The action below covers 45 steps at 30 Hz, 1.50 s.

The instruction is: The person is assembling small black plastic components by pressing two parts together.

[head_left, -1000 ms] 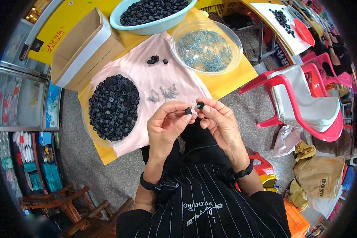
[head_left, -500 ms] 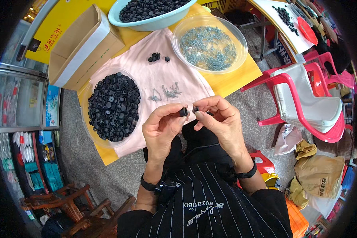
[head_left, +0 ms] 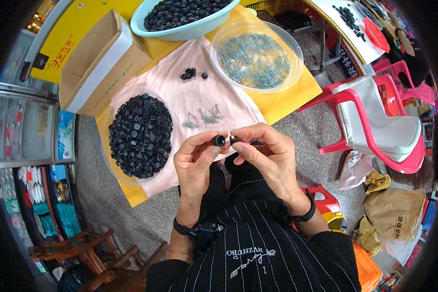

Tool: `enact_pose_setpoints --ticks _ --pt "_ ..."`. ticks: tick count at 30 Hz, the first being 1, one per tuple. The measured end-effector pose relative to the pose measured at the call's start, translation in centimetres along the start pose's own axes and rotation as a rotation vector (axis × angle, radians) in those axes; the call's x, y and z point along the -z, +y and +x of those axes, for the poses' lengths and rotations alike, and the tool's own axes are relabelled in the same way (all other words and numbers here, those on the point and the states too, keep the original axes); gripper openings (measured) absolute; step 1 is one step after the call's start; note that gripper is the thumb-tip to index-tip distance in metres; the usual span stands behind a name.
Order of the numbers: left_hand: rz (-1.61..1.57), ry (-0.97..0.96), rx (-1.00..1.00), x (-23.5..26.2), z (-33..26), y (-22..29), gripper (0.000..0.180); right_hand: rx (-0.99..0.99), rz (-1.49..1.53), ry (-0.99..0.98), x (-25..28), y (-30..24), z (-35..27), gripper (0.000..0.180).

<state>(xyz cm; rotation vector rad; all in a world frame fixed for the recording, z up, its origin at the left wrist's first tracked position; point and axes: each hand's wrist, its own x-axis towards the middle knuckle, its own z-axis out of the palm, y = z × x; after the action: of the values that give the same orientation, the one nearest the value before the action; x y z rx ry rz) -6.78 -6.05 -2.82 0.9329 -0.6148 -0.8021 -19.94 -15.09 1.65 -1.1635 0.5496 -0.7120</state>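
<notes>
Your left hand (head_left: 195, 163) pinches a black cap (head_left: 219, 141), your right hand (head_left: 271, 155) a black piece (head_left: 233, 140), near the pink cloth (head_left: 219, 92) on the yellow table (head_left: 293, 101); at right, a pink chair (head_left: 411, 159) stands on grey floor (head_left: 304, 137).

You wear a black short-sleeved shirt (head_left: 282, 265) with thin, pale vertical stripes running down its front. Across the chest sits a line of white lettering (head_left: 249, 252) – upside down in this downward view – with a slanting white line drawing (head_left: 248, 266), shaped like a stem, next to it. Both sleeves, left (head_left: 168, 275) and right (head_left: 333, 246), look plain black. A dark band circles each wrist, left (head_left: 181, 228) and right (head_left: 305, 212). Beside the left one is a small boxy black piece (head_left: 207, 232) – too dark to make out. Your trousers (head_left: 243, 183) are black.
</notes>
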Motion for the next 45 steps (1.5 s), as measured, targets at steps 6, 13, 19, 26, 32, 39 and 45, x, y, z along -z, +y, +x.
enact_pose_setpoints --ticks 6,13,19,26,32,39,45 --pt "0.000 0.020 0.021 -0.2 -0.1 -0.1 0.023 0.121 -0.254 0.018 0.0 0.1 0.2 0.021" --pt "0.197 0.013 -0.007 -0.6 -0.3 0.4 0.024 0.240 -0.439 0.031 0.2 0.5 0.1 0.024" --pt "0.206 0.009 -0.026 -0.9 -0.3 0.6 0.023 0.305 -0.415 0.026 0.5 1.3 -0.2 0.024" --pt "0.056 0.022 0.035 -0.7 -0.5 0.1 0.023 0.253 -0.307 0.069 0.3 1.1 -0.5 0.022" --pt "-0.007 0.032 0.001 -0.3 -0.6 -0.1 0.024 0.369 -0.439 0.040 0.2 0.2 -0.6 0.023" --pt "0.011 0.030 0.025 -0.6 -0.8 0.1 0.026 0.425 -0.492 0.031 0.2 0.5 -0.6 0.025" --pt "0.077 0.021 0.008 -1.0 -0.7 0.1 0.025 0.386 -0.522 0.027 0.7 1.0 -0.7 0.031"
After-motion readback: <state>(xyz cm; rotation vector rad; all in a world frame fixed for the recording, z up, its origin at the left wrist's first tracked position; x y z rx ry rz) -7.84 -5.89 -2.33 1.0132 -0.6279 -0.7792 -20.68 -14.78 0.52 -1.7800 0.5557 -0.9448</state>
